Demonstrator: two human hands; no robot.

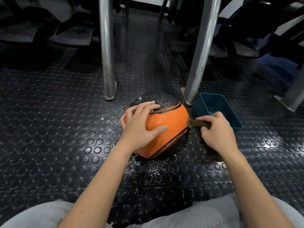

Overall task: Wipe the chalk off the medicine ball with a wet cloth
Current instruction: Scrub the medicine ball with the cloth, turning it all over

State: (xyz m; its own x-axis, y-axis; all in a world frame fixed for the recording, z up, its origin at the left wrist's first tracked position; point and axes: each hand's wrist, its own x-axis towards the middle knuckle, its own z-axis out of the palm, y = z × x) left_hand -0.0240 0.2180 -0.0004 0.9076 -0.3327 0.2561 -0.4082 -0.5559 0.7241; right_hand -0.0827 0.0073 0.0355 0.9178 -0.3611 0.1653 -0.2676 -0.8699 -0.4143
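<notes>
An orange and black medicine ball point(169, 122) sits on the studded rubber floor in front of me. White chalk dust speckles its black upper part. My left hand point(139, 125) rests spread on the ball's left and top side, fingers and thumb pressing on it. My right hand point(217, 131) grips a dark brown cloth point(198, 123) just to the right of the ball. The cloth's end touches or nearly touches the ball's right edge.
A dark blue plastic tub point(218, 111) stands on the floor right behind my right hand. Two metal frame legs point(107, 63) point(197, 63) rise just beyond the ball. White chalk specks lie on the floor point(148, 167) around the ball. My knees are at the bottom edge.
</notes>
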